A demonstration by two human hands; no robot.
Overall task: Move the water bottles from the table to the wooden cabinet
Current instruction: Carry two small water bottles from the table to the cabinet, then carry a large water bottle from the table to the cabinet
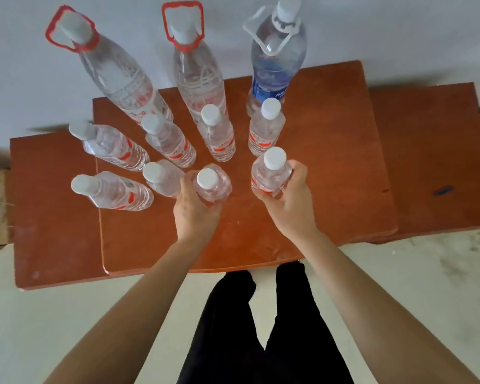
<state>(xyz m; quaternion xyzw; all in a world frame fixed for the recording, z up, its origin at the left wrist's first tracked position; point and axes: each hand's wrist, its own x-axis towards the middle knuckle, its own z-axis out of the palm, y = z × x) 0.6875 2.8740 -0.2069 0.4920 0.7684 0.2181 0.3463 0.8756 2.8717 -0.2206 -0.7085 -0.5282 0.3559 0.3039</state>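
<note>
Several clear water bottles with white caps stand on a reddish-brown wooden surface [330, 189]. My left hand [196, 209] grips a small bottle [212, 184] in the front row. My right hand [291, 200] grips another small bottle [270, 173] to its right. Both bottles are upright, at or just above the surface. Behind them stand more small bottles [265, 128] and three tall ones: two with red carry handles [197, 70] and one with a blue label [275, 65].
A lower wooden top [47, 217] adjoins on the left and another [441, 162] on the right, with a small blue object [443, 190] on it. A white wall rises behind. My dark-trousered legs [261, 328] stand on a pale floor. Clutter lies at far left.
</note>
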